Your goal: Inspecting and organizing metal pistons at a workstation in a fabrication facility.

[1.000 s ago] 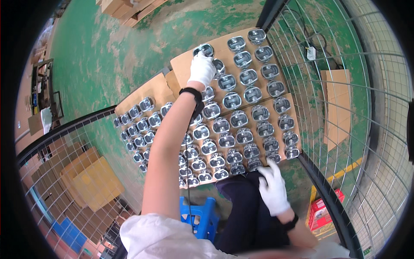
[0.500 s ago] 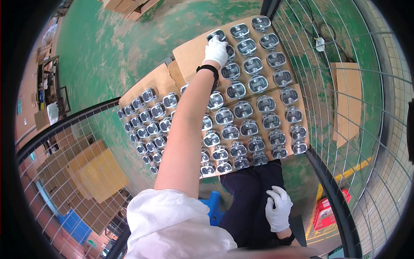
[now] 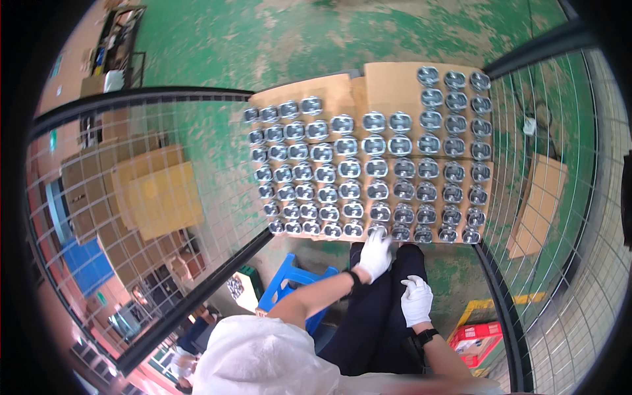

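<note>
Rows of silvery metal pistons (image 3: pixel 374 145) stand on brown cardboard sheets (image 3: pixel 388 82) in front of me. At the near edge, my left hand (image 3: pixel 375 257), in a white glove, reaches to a piston of the closest row. Its fingertips overlap that piston and are smeared by motion, so I cannot tell whether they grip it. My right hand (image 3: pixel 416 301), also gloved in white, lies over my thigh with loosely bent fingers apart and nothing in them. A dark band circles each wrist.
Black-framed wire mesh panels (image 3: pixel 197 191) flank the cardboard on both sides. A blue plastic stool (image 3: pixel 289 273) stands by my left leg, a red crate (image 3: pixel 477 342) at lower right. Beyond the left mesh are flattened cartons (image 3: pixel 161 197) and, lower down, another person (image 3: pixel 187 352).
My left hand has come back from a piston in the far row to the near edge. My view has turned and shifted, showing the whole array. My right hand stays over my thigh.
</note>
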`<state>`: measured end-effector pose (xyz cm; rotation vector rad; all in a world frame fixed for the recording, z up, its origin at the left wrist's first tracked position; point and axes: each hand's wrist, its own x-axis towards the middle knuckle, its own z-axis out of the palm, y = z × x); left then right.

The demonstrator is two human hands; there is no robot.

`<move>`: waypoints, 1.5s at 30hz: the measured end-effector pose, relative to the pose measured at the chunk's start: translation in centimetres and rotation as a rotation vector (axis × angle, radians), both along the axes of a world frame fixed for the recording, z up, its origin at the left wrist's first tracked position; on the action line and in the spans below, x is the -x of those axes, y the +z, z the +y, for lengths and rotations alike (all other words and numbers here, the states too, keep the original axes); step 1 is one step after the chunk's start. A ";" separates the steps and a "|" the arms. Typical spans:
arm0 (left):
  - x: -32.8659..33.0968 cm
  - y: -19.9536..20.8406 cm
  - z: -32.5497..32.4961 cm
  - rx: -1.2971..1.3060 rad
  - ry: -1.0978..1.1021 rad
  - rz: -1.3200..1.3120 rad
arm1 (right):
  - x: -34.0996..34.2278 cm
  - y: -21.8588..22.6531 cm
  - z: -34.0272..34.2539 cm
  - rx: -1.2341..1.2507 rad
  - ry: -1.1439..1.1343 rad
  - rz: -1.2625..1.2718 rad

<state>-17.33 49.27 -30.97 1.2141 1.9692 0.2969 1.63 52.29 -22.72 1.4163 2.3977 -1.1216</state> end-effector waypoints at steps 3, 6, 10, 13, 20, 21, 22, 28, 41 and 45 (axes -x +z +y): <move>0.2 4.1 -9.6 0.417 -0.001 0.089 | -0.1 0.0 -1.2 -0.043 0.096 0.025; 3.2 6.2 -15.6 0.957 0.222 0.109 | -0.1 0.6 -2.4 -0.012 0.172 -0.023; 5.6 10.5 -21.9 1.166 0.415 0.190 | 0.0 3.0 -4.1 -0.039 0.198 -0.140; 9.2 13.4 -25.4 1.048 -0.090 0.223 | -0.7 5.9 -5.2 -0.130 0.024 -0.158; 17.4 18.6 -23.4 0.922 -0.344 0.275 | -7.2 9.9 -11.5 -0.151 -0.532 -0.474; 18.6 19.2 -22.6 0.886 -0.299 0.303 | -7.9 9.7 -13.0 -0.129 -0.570 -0.482; 19.6 19.8 -22.3 0.857 -0.310 0.307 | -8.8 9.7 -14.6 -0.043 -0.655 -0.586; 22.4 20.3 -25.2 0.917 -0.280 0.286 | -7.5 11.8 -22.2 0.119 -0.686 -0.552; 18.6 18.3 -35.1 0.980 0.073 0.234 | -6.1 12.7 -27.6 0.182 -0.873 -0.376; 18.1 19.5 -33.0 0.739 -0.188 0.231 | -9.1 13.3 -30.2 0.178 -0.916 -0.426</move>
